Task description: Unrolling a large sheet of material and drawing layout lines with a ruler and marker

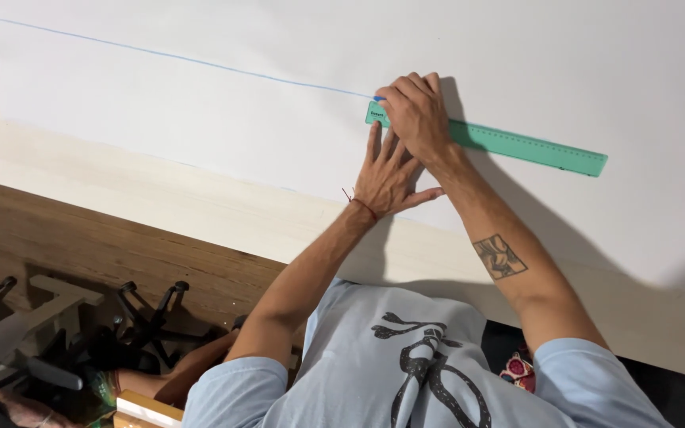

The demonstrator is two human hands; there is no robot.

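A long flat green plastic ruler lay on a large white sheet of paper, slanting down toward the right of the view, its printed scale along the lower edge. Its left end was hidden under the hands; the right end lay free on the sheet. A thin blue drawn line ran across the paper from the far left up to the ruler's left end, in line with its top edge.

The left hand was spread wide and flat, palm down, fingers fanned, fingertips pressing on the ruler's left end. A thin red string bracelet sat on that wrist.

The right hand was curled in a tight grip over the ruler's left end, crossing above the left hand's fingers. It held a blue marking tool, only the tip showing at the end of the drawn line; pencil or pen, could not tell.

The sheet lay on a pale desk with a wooden floor beyond it. The person wore a light blue T-shirt.
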